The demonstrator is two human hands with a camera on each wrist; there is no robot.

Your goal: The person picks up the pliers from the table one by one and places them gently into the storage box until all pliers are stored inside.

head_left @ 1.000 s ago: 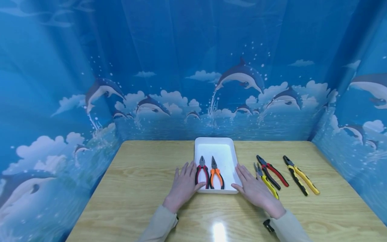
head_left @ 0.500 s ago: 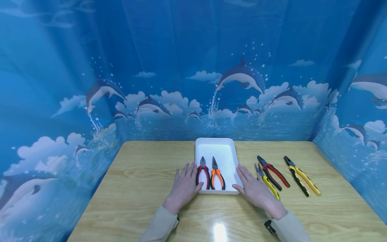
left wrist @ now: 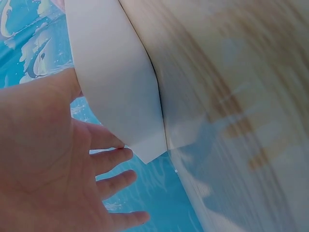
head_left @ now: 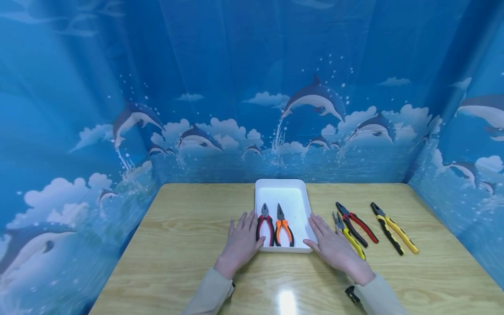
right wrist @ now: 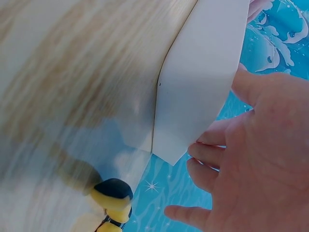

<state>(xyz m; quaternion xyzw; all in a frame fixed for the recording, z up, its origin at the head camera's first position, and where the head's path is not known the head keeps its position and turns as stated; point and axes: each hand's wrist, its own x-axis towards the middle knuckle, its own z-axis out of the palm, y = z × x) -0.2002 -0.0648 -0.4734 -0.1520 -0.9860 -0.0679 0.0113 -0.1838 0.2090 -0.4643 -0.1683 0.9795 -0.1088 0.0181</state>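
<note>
A white rectangular tray (head_left: 290, 199) lies on the table with two pliers in it: red-and-black pliers (head_left: 265, 211) at left and orange-and-black long-nose pliers (head_left: 281, 214) beside them. My left hand (head_left: 240, 240) rests against the tray's left side, fingers extended, thumb at the near left corner. Against the right side lies my right hand (head_left: 334, 249), spread the same way. Both wrist views show the tray's outer wall (left wrist: 113, 72) with fingertips touching it and palms apart from it. Neither hand holds any pliers.
Right of the tray lie yellow-handled pliers (head_left: 356, 247), partly behind my right hand, red-and-black pliers (head_left: 364, 228), and yellow-and-black pliers (head_left: 399, 232) farther right. The wooden table (head_left: 189, 218) ends at a blue dolphin-print curtain (head_left: 220, 87) around the back and sides.
</note>
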